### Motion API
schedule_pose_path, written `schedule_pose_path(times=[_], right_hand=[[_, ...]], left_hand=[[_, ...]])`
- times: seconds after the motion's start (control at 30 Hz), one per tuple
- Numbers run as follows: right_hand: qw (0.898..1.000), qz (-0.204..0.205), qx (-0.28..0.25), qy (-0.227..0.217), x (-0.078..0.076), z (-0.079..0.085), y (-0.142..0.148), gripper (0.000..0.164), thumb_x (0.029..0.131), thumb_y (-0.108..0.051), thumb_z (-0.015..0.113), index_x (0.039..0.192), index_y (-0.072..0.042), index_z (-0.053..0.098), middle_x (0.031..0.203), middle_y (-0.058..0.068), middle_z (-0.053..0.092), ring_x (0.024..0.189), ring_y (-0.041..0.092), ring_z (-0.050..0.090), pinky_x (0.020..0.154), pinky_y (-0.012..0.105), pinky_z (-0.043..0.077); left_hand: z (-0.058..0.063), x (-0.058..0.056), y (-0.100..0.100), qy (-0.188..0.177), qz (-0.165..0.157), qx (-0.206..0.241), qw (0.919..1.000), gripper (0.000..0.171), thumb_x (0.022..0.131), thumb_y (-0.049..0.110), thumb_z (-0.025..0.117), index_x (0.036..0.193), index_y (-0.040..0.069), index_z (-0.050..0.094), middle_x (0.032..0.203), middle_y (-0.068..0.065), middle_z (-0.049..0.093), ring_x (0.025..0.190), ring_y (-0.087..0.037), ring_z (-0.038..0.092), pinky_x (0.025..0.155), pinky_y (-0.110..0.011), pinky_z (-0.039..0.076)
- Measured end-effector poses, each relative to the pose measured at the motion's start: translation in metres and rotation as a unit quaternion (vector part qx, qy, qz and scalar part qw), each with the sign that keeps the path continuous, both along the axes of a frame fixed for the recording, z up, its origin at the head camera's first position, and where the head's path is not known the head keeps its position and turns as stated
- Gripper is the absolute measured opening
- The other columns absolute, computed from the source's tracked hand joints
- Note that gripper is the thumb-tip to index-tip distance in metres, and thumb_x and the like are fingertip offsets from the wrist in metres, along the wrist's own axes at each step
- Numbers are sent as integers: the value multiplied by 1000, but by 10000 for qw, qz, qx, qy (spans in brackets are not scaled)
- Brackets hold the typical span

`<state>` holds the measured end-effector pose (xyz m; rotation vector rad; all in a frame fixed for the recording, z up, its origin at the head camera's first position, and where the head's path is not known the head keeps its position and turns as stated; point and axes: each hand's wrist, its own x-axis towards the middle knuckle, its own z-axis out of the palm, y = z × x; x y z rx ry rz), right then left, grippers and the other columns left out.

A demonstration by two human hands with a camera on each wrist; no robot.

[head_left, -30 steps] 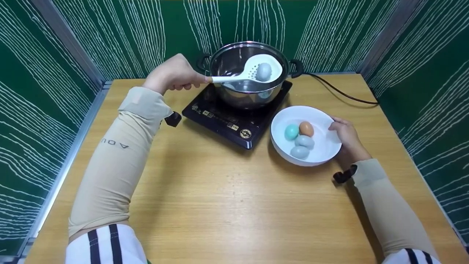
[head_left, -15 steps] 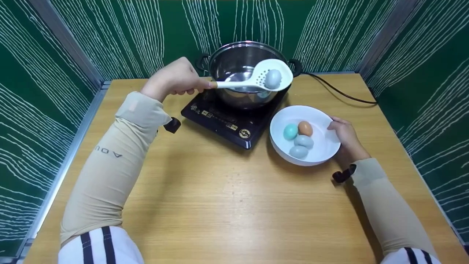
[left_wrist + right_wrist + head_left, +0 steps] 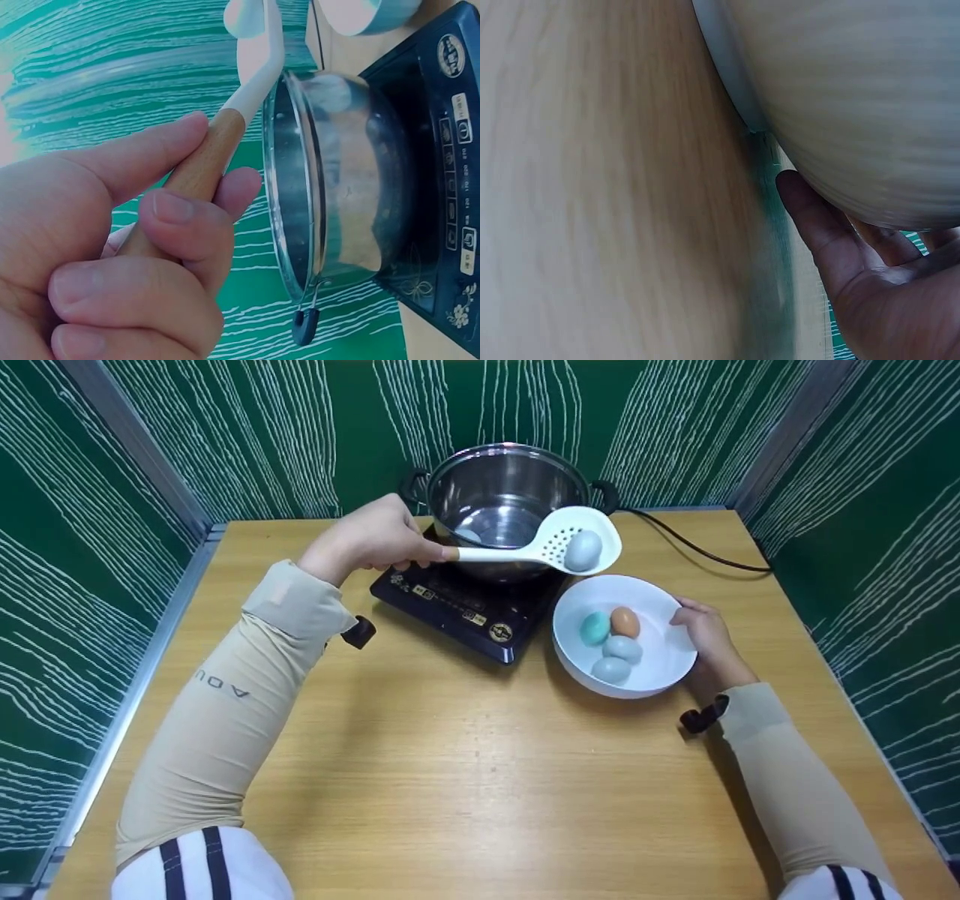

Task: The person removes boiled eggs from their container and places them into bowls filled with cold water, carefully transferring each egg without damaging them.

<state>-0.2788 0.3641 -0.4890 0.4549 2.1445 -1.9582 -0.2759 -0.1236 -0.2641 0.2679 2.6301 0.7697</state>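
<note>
My left hand (image 3: 379, 540) grips the wooden handle (image 3: 202, 154) of a white slotted spoon (image 3: 555, 536). A pale blue egg (image 3: 583, 550) rests in the spoon's perforated head, over the near right rim of the steel pot (image 3: 495, 559). My right hand (image 3: 709, 637) holds the white bowl (image 3: 664, 660) at its right side, thumb over the rim and fingers outside. Inside the bowl lie a turquoise egg (image 3: 595, 628), a brown egg (image 3: 625, 622) and two pale blue eggs (image 3: 611, 669). Whether the bowl's base touches the table cannot be told.
The pot stands on a black induction cooker (image 3: 457, 611), with a pale rounded thing (image 3: 469, 535) low inside it at the left. A black cord (image 3: 697, 545) runs right from behind the pot. Green patterned walls enclose the wooden table (image 3: 450, 780) at the back and sides.
My left hand has brought the slotted spoon with its egg from above the pot toward me and to the right, nearer the bowl. My right hand and the bowl have hardly moved.
</note>
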Motion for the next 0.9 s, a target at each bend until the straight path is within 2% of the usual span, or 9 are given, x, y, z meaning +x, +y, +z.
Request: schedule_pose_path(times=[0.1, 0.27, 0.47, 0.63, 0.77, 0.9], right_hand=[[10000, 28, -49, -7, 0, 0, 1, 69, 103, -7, 46, 171, -10, 31, 179, 10, 27, 163, 22, 33, 127, 27, 35], [9998, 1, 24, 191, 1, -3, 0, 69, 102, -5, 46, 170, -5, 32, 178, 14, 28, 157, 18, 40, 122, 22, 40], [9997, 35, 120, 213, 0, -3, -1, 68, 103, -5, 43, 170, -3, 30, 179, 13, 25, 163, 24, 32, 129, 29, 32], [9995, 105, 254, 184, 0, -2, 0, 69, 104, -6, 43, 171, -4, 27, 179, 14, 24, 165, 27, 29, 130, 30, 32], [9999, -7, -26, 145, 1, -1, 0, 69, 103, -4, 44, 170, -6, 30, 179, 13, 26, 164, 24, 32, 128, 27, 35], [9998, -73, -187, 84, 2, 0, -1, 69, 103, -4, 46, 170, -7, 32, 179, 12, 27, 163, 23, 34, 128, 27, 35]], left_hand=[[-5, 1, 3, -32, -29, 119, 9999, 46, 93, 59, 82, 85, 14, 83, 56, 8, 49, 51, -11, 42, 51, -27, 28], [-15, 4, 5, -51, -188, 357, 9992, 43, 95, 51, 83, 77, 12, 78, 53, 9, 47, 47, -9, 40, 49, -25, 31], [-30, 8, 6, 44, -250, 408, 9988, 46, 94, 51, 84, 68, 16, 73, 53, 9, 48, 44, -9, 36, 46, -26, 30], [-43, 10, 8, 171, -281, 456, 9984, 44, 94, 48, 85, 67, 15, 74, 52, 9, 48, 46, -9, 38, 46, -27, 32], [-52, 12, 11, 222, -354, 524, 9978, 39, 95, 42, 85, 69, 15, 76, 52, 9, 45, 47, -9, 39, 46, -26, 31], [-59, 11, 13, 236, -479, 359, 9979, 43, 95, 43, 85, 64, 16, 72, 50, 10, 43, 47, -8, 40, 47, -25, 30]])
